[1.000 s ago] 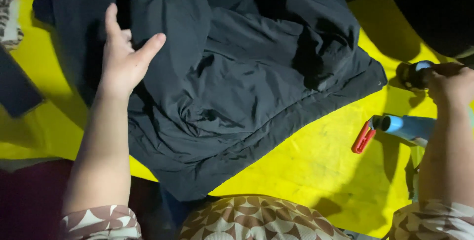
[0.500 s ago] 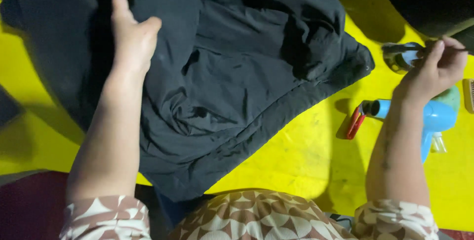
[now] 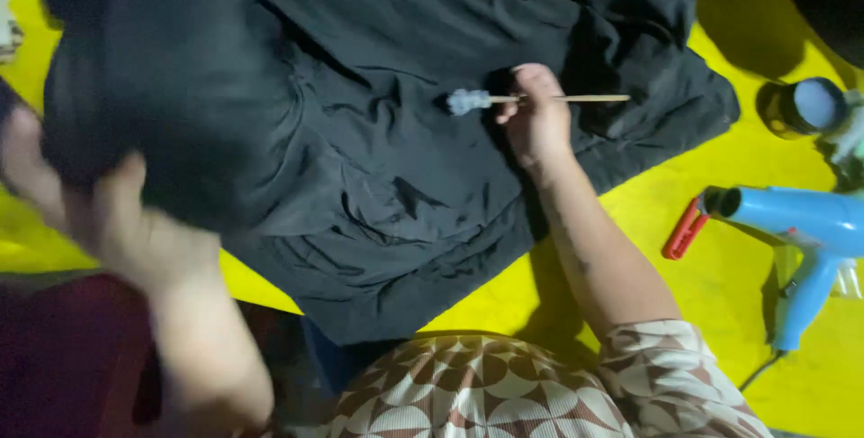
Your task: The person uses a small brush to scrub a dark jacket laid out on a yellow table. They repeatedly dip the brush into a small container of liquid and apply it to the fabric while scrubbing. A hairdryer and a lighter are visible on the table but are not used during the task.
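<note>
A black garment (image 3: 387,132) lies spread over a yellow surface (image 3: 648,312). My right hand (image 3: 537,114) rests over its middle and grips a thin wooden stick (image 3: 585,98) with a pale fluffy tip (image 3: 466,101) pointing left, just above the cloth. My left hand (image 3: 108,213), blurred, is at the garment's left edge and holds up a fold of the black fabric.
A blue heat gun (image 3: 801,231) lies at the right with a red piece (image 3: 684,228) next to its nozzle. An open dark round jar (image 3: 796,107) stands behind it. A dark red surface (image 3: 63,357) is at the lower left.
My right hand has come from the jar at the right to the garment's middle, carrying the stick. My left hand has slid down and left, lifting the cloth's edge.
</note>
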